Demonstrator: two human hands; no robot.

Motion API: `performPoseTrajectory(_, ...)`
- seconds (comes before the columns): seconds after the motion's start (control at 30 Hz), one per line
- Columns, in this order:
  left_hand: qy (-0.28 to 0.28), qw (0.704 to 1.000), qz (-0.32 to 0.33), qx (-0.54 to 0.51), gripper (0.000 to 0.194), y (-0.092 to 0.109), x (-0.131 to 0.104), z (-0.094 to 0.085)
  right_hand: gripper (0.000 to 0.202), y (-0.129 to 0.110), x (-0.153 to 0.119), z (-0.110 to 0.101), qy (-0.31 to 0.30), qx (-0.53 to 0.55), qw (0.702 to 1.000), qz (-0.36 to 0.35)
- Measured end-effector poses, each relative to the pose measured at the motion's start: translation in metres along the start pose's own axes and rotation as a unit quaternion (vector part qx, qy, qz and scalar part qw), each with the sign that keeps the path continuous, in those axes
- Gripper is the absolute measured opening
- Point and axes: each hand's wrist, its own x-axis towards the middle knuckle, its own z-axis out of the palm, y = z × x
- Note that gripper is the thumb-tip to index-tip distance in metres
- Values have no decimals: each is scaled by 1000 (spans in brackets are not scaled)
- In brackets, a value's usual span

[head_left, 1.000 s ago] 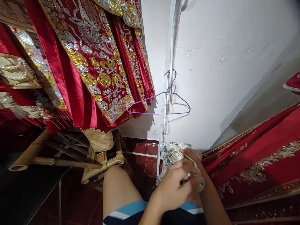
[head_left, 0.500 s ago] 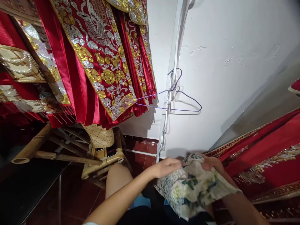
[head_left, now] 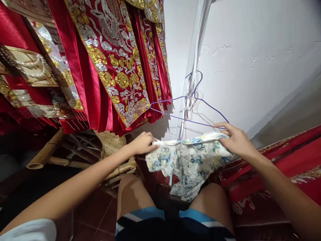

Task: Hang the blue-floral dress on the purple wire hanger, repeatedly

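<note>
A white floral garment point(head_left: 192, 160) with blue, green and yellow print is stretched between my two hands, its lower part hanging above my knees. My left hand point(head_left: 143, 144) is closed on one end of its upper edge. At the other end, my right hand point(head_left: 234, 138) pinches the cloth. Just above hangs a purple wire hanger point(head_left: 210, 107), hooked on a white rail. The hanger's right corner meets the fingers of my right hand; whether they grip it as well, I cannot tell. Its left corner stays apart from my left hand.
Red costumes point(head_left: 122, 77) with gold and silver sequins hang at the left. The white rail point(head_left: 197, 43) runs along the white wall. Below the costumes stands a bamboo chair point(head_left: 52, 147). More red embroidered cloth point(head_left: 283, 167) lies on the right.
The bunched garment has been lifted from my lap and spread out beneath the hanger. My hands have moved up and apart. The hanger's right side now tilts lower.
</note>
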Motion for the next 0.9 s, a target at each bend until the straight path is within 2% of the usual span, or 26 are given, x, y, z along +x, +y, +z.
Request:
performPoseTrajectory(0.07,47,998,-28,21,34,-12,3,-25,65,5,16,16,-9,1,1000,-11)
performPoseTrajectory(0.17,88,995,-42,24,37,-20,8,-49,66,16,40,43,-28,29,999,-11)
performPoseTrajectory(0.23,97,993,-59,28,42,-19,9,-52,60,21,54,56,-29,43,999,0)
performPoseTrajectory(0.33,101,990,-83,56,45,-13,6,-44,47,18,64,61,-9,42,999,-1)
performPoseTrajectory(0.43,91,988,-110,63,43,-10,5,-34,33,10,62,54,17,4,1000,-5)
performPoseTrajectory(0.5,90,986,-129,48,43,-9,7,-35,27,7,56,46,29,-17,999,-1)
performPoseTrajectory(0.6,103,983,-149,45,43,-8,17,-47,22,5,44,34,42,-34,998,14)
performPoseTrajectory(0.7,92,982,-165,24,38,-6,27,-62,20,4,34,21,47,-49,997,34)
performPoseTrajectory(0.77,105,982,-156,-10,34,-3,32,-69,20,4,29,11,46,-55,996,50)
performPoseTrajectory(0.9,207,976,-63,-36,27,10,35,-74,19,5,26,-12,57,-50,995,60)
